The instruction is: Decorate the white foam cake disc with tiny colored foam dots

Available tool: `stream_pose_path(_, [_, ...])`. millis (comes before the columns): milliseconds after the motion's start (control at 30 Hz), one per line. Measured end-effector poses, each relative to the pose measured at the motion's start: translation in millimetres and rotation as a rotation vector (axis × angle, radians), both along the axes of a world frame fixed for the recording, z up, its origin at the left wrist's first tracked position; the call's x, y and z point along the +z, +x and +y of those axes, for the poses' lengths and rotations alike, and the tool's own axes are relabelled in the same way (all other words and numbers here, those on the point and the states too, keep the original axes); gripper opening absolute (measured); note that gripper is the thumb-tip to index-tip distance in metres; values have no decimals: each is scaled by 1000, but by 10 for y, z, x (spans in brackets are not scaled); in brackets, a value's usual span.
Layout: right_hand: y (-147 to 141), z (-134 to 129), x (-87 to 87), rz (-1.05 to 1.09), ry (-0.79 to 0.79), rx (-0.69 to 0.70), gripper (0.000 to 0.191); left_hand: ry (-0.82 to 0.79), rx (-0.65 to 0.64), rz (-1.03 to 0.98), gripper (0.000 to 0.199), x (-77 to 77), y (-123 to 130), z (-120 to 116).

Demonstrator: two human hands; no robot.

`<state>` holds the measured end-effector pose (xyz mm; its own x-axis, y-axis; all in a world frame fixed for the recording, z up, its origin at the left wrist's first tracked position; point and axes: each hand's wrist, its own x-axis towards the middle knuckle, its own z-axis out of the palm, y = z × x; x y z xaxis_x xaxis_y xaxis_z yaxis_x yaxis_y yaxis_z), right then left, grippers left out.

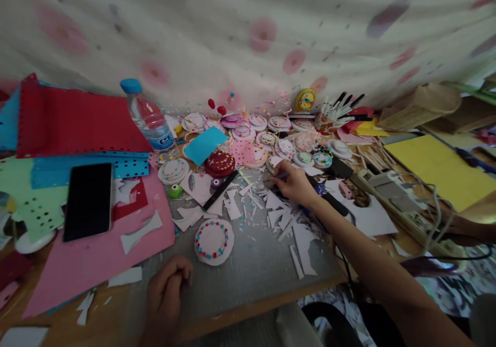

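Observation:
A round white disc with a ring of small red and blue pieces lies on the grey mat near the front. To its lower left my left hand rests at the mat's edge, fingers curled, with nothing visible in it. My right hand reaches over the paper scraps, its fingers pinched on a thin dark object, perhaps a pen or tweezers. Behind both hands lie many decorated round discs, among them a dark red one. A black pen-like stick lies among the scraps.
At left are a black phone, pink paper, red felt and a water bottle. A cup of pens stands at the back. On the right are a power strip, yellow paper and another person's hand.

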<state>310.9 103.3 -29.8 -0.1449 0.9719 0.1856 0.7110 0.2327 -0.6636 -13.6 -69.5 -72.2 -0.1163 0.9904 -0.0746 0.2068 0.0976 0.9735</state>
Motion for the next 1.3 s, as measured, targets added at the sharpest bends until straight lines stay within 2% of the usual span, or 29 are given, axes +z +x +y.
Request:
stream_pose_path(133, [4,-16,54,33,28,-16,15,45,10,38,20,-5,-14,4])
stream_pose_path(233, [6,-127,195,117,69,-47,21,138,109,120,17,69,11,18])
stream_pose_path(300, [-38,-286,327,238,77,-45,24,223,184,162,14,194,66,32])
stream_pose_path(400, [-181,-637,557,443,58,4,26,287,236,121,13,466,212,52])
stream_pose_path(467, [-301,-904,701,547,57,30,26,266,186,58,13,653,331,62])
stream_pose_path(567, [-458,-1277,844,648,35,86,25,197,6,-7,15,868,499,53])
stream_pose_path(633, [-532,-1481,876,672,1,131,23,153,-102,-55,16,958,585,14])
stream_pose_path(700, [-585,-1644,866,683,-32,174,23,138,-149,-109,17,1017,641,-54])
stream_pose_path(833, [-651,-1857,808,718,-85,213,23,44,-116,-184,17,1054,654,-228])
stream_pose_path(1000, [-723,-1988,753,837,-61,160,23,-70,15,-256,20,963,587,-405])
stream_pose_path(1100, [-802,-2065,697,922,-41,110,23,-77,78,-304,18,901,566,-484])
stream_pose_path(1300, [-949,-2208,609,895,-47,89,25,-58,64,-289,16,870,551,-596])
